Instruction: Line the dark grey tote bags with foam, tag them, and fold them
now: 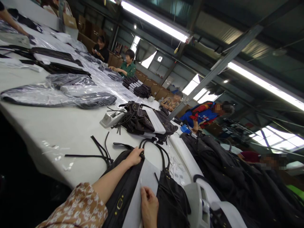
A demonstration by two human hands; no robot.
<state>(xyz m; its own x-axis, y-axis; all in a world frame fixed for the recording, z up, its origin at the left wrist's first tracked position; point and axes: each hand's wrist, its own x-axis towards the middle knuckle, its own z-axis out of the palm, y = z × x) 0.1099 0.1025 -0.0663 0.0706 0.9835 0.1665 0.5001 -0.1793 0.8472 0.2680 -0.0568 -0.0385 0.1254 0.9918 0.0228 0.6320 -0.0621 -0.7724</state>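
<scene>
A black handbag [125, 186] with gold buckles lies tilted on the white table in front of me, and a white paper band [148, 174] runs across its middle. My left hand [135, 157] is closed on the bag's edge, close to the base of the looped handles [163, 155]. Over the paper band, my right hand [149, 201] has its thumb and fingers pinched together. A thin clear edge shows at its fingertips, but what it holds is too small to name. Loose black straps [102, 150] trail from the bag onto the table.
Beyond the bag, several banded bags [147, 118] are stacked beside a grey tape dispenser [112, 118]. Another dispenser [197, 202] stands at right. A heap of black bags [220, 171] fills the right side. Plastic-wrapped bags [59, 95] lie left. Several people work farther back.
</scene>
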